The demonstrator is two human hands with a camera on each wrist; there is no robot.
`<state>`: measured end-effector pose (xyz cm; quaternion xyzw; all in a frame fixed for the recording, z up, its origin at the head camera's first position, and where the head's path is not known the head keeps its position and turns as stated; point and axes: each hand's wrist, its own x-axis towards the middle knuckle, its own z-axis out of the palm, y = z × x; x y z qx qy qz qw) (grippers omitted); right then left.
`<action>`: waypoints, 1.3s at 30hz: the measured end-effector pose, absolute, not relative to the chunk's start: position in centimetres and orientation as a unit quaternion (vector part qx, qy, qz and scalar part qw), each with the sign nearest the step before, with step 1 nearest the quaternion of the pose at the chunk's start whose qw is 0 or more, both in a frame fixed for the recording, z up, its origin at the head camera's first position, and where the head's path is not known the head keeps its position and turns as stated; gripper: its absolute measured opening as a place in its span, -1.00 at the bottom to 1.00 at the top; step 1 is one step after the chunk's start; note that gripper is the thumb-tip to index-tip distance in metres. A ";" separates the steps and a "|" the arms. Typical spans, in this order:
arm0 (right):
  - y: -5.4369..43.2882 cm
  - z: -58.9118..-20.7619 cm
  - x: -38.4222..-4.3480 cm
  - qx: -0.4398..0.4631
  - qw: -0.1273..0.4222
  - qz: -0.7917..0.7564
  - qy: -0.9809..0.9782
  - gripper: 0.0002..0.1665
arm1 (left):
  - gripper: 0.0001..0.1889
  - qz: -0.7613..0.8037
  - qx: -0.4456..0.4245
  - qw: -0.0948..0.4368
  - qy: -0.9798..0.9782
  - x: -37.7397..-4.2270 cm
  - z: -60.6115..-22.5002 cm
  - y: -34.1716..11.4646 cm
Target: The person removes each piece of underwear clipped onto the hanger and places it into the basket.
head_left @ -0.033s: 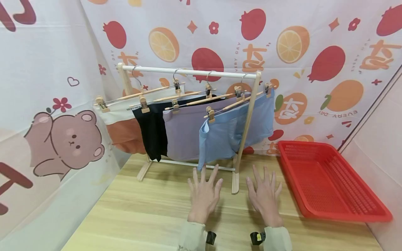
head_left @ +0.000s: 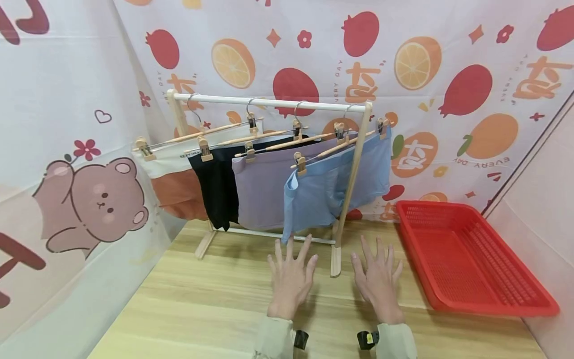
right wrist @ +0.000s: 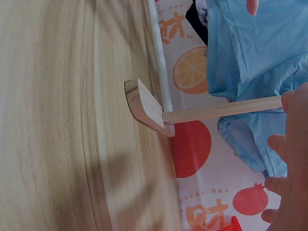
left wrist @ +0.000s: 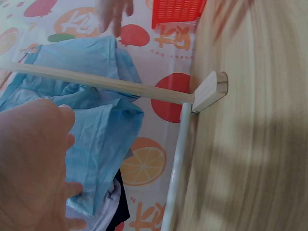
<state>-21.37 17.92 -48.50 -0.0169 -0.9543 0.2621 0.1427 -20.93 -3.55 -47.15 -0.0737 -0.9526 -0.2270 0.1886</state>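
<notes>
As the left hand point(head_left: 290, 279) and right hand point(head_left: 378, 279), fingers spread, hold nothing at lower centre, work seems poised to start, the next move likely needing a grip on the light-blue fabric shorts point(head_left: 314, 193) hanging mid-frame.

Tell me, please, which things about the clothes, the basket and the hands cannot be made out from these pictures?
Head view: most of the black garment, hidden behind the purple garment.
Head view: the lettering on the white waistband, too small to read surely.
Head view: whether the left hand touches the blue garment; the hand covers that spot.
Left wrist view: most of the red basket, cut off by the top edge.
</notes>
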 end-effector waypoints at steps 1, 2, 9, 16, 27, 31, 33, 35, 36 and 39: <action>17.9 -48.5 -21.4 -0.018 0.137 0.260 -0.956 -0.25 | -0.45 -0.227 -0.073 0.192 -0.952 -21.0 -47.2 -3.6; 17.9 -48.5 -21.5 -0.019 0.133 0.259 -0.956 -0.24 | -0.45 -0.225 -0.072 0.192 -0.952 -21.0 -47.2 -3.6; 18.1 -48.2 -22.0 -0.025 0.124 0.256 -0.958 -0.23 | -0.45 -0.232 -0.075 0.194 -0.950 -21.3 -47.0 -3.6; 18.7 -47.9 -22.3 -0.025 0.141 0.261 -0.955 -0.21 | -0.45 -0.238 -0.074 0.188 -0.950 -22.0 -47.0 -3.3; 18.8 -47.5 -22.5 -0.034 0.140 0.271 -0.952 -0.21 | -0.45 -0.250 -0.071 0.172 -0.950 -21.9 -46.9 -3.6; 18.8 -47.1 -22.6 -0.043 0.124 0.270 -0.954 -0.20 | -0.46 -0.251 -0.076 0.170 -0.950 -21.8 -46.4 -3.5; 18.8 -46.8 -22.8 -0.043 0.126 0.271 -0.953 -0.20 | -0.46 -0.253 -0.076 0.172 -0.949 -21.9 -46.0 -3.4; 18.9 -46.4 -23.0 -0.042 0.138 0.273 -0.951 -0.20 | -0.46 -0.258 -0.077 0.173 -0.947 -22.1 -45.6 -3.4; 19.0 -46.2 -23.2 -0.041 0.146 0.272 -0.950 -0.20 | -0.46 -0.259 -0.078 0.174 -0.947 -22.2 -45.4 -3.4; 19.0 -45.5 -23.6 -0.038 0.164 0.274 -0.947 -0.20 | -0.45 -0.254 -0.079 0.173 -0.949 -22.4 -44.8 -3.6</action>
